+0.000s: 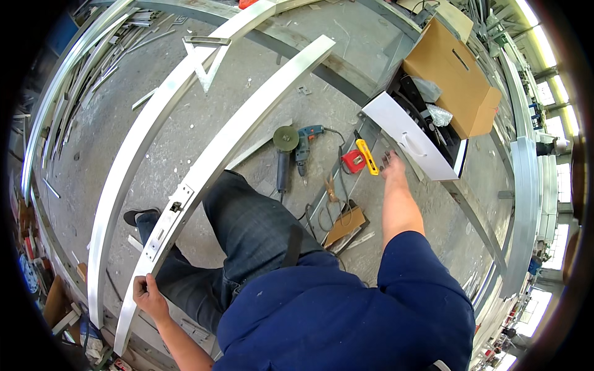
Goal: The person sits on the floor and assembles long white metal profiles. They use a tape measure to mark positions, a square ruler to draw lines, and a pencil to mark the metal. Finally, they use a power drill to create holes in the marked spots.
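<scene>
My left hand [150,298] is closed on the edge of a long white metal profile [260,114], which slants across my left leg. A metal lock plate [166,227] is set in the profile just above that hand. To the right, my right hand [392,165] reaches down beside a yellow utility knife [367,156], fingers slightly apart, with nothing visible in them. The knife lies next to a red tape measure [353,162] on a grey steel beam. Part of the right fingertips is hard to make out.
An angle grinder [284,157] and a corded drill [304,147] lie on the floor ahead. An open white box [405,137] with black parts stands at right. Another white profile [133,161] runs left, a triangular piece [210,62] against it. Cardboard [348,227] lies near my right leg.
</scene>
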Available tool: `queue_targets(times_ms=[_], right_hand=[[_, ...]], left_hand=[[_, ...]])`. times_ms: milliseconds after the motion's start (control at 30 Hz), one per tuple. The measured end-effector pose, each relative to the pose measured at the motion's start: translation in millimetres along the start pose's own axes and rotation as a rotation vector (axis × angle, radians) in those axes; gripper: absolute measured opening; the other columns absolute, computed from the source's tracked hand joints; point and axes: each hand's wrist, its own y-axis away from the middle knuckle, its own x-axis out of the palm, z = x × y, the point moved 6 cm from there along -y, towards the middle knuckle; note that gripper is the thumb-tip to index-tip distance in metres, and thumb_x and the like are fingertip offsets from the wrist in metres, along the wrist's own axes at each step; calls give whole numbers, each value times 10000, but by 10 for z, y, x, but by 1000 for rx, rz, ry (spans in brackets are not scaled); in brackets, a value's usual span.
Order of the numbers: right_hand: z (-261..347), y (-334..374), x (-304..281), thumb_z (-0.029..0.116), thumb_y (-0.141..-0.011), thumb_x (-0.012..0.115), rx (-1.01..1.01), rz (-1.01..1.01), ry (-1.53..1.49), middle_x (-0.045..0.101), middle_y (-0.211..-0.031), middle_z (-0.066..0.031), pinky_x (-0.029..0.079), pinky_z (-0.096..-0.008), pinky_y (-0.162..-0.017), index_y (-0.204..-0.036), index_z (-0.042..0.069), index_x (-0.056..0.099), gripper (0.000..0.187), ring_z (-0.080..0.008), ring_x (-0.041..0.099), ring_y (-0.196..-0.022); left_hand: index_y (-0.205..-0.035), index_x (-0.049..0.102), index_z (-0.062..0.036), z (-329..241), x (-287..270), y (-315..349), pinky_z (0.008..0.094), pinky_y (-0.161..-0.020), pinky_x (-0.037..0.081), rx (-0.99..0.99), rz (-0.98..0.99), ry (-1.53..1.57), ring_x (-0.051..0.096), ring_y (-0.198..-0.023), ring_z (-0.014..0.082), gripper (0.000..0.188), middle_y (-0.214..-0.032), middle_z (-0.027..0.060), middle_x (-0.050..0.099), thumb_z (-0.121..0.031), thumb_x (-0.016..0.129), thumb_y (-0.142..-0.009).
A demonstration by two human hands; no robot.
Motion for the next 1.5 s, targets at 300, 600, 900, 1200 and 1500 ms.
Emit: queue_targets(times_ms=[300, 600, 900, 1200, 1500], right_hand=[[-65, -383, -1604, 140, -964, 568, 18, -400, -191, 667, -887, -57, 511, -402, -649, -1028, 89, 678, 137, -237, 641, -765], [407, 714, -2063, 209, -1020, 614, 87, 505, 8, 553, -832, -9, 454, -348, -740, -982, 95, 589, 122, -151, 501, -732], [-187, 4172, 1846, 186, -995, 670, -331, 1233, 635, 681, -909, -50, 516, -270, -696, -1106, -39, 688, 252, -115, 633, -763], [-1343, 5386, 2491, 98, -997, 653, -150, 1481, 550, 696, -858, -58, 550, -278, -685, -1077, -34, 686, 158, -121, 645, -714], [-1442, 5576, 2571, 102, -1008, 631, -87, 1467, 568, 673, -857, -77, 537, -285, -675, -1097, -72, 666, 199, -132, 634, -722]], left_hand=[[-763, 501, -27, -79, 196, 51, 265, -648, 333, 20, 36, 18, 382, -704, 94, 308, -723, -10, 438, -133, 686, -986], [-746, 563, -11, -382, 377, 57, 294, -596, 397, 60, 40, 9, 474, -630, 143, 231, -670, 47, 527, -62, 747, -876], [-948, 694, -9, -861, 389, 104, 352, -743, 515, 267, 47, -46, 631, -810, 270, 193, -858, 111, 666, -80, 793, -797], [-1286, 655, -20, -899, 325, -83, 414, -927, 533, 358, 47, -215, 668, -1068, 344, 557, -1177, 153, 686, -182, 845, -788], [-1167, 705, -33, -794, 166, -312, 420, -865, 526, 463, 21, -430, 628, -956, 328, 439, -1124, 117, 667, -206, 832, -784]])
